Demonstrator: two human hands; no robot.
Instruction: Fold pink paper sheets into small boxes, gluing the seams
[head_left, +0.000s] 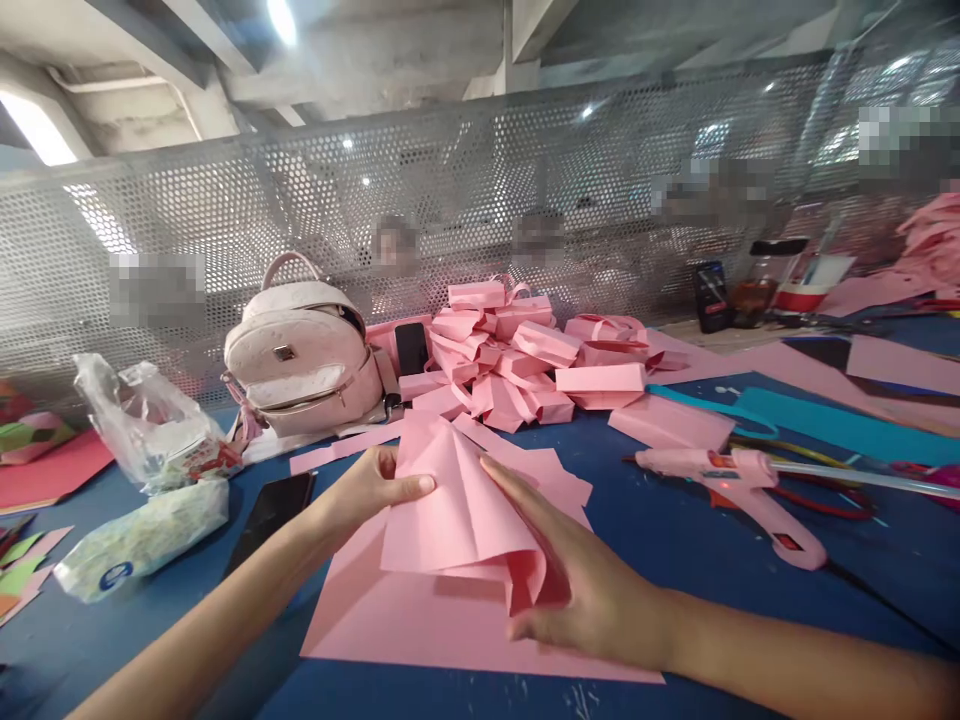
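Note:
Between my hands is a creased pink paper sheet [457, 500], raised and partly folded, its right edge curling over. My left hand [382, 485] pinches its left side, thumb on top and fingers behind. On the right side, my right hand [577, 580] is wrapped round the curled edge, with the thumb below and the fingers along the back. Beneath lies a larger flat pink sheet [390, 625] on the blue table [600, 695]. A heap of folded pink paper pieces [517, 350] sits just beyond my hands.
A pink glue gun [735, 480] with its cord lies at right, near blue paper strips [840, 420]. At left are a pale backpack [300, 350], a dark phone [274, 510], a tissue pack [146, 535] and a plastic bag [142, 420]. A perforated metal screen [450, 170] stands behind.

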